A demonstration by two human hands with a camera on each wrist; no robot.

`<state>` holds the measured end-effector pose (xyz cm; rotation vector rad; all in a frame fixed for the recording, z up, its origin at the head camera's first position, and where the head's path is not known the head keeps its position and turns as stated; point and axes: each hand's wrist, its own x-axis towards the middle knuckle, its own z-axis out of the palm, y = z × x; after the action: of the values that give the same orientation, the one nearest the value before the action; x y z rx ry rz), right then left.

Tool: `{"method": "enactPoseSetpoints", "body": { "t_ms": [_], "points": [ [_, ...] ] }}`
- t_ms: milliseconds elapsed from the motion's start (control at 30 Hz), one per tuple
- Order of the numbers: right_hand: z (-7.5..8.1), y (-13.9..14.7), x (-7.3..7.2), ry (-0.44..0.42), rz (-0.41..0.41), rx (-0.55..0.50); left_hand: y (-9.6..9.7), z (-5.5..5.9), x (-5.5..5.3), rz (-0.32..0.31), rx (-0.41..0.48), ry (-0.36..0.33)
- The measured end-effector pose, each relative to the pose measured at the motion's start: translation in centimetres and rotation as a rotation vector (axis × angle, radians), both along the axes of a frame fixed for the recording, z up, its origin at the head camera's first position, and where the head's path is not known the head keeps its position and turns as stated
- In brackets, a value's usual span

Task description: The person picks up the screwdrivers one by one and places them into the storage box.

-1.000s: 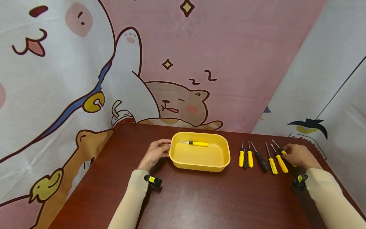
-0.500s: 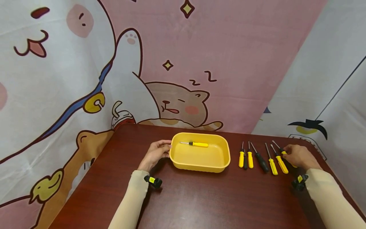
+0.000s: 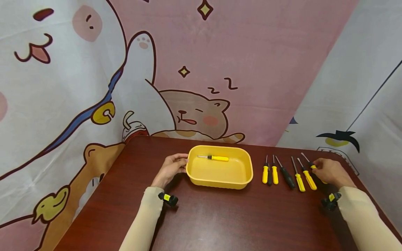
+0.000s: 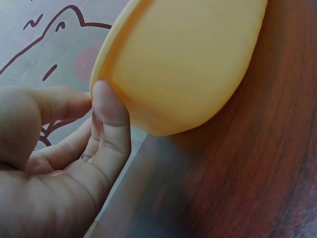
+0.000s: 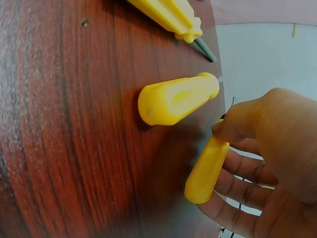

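My left hand pinches the left rim of a yellow plastic tray; in the left wrist view its thumb and a finger meet at the wall. A screwdriver with a yellow handle lies inside that tray. At the right end of a row of screwdrivers, my right hand grips another yellow-handled screwdriver between thumb and fingers, its shaft pointing away and to the left. Just left of it lies a yellow screwdriver, whose handle also shows in the right wrist view.
Several more screwdrivers lie on the dark red-brown table, among them a yellow one, a larger black one and a small black one. A cartoon-printed cloth hangs behind the table and along its sides.
My right hand has shifted slightly to the right, and the tip of the gripped screwdriver has moved right, away from its neighbour. The left hand and tray stay put.
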<state>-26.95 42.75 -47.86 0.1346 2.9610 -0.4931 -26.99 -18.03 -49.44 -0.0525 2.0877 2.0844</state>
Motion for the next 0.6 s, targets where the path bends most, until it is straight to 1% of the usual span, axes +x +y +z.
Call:
{"method": "enactPoseSetpoints", "body": {
  "t_ms": [233,600],
  "points": [
    [-0.23,0.03,0.18,0.052,-0.009,-0.031,-0.02,0.1,0.03,-0.01,-0.009,0.004],
    [0.17,-0.67,0.65,0.125,-0.052,-0.066,0.0,-0.18,-0.05,-0.007,-0.018,0.007]
  ]
}}
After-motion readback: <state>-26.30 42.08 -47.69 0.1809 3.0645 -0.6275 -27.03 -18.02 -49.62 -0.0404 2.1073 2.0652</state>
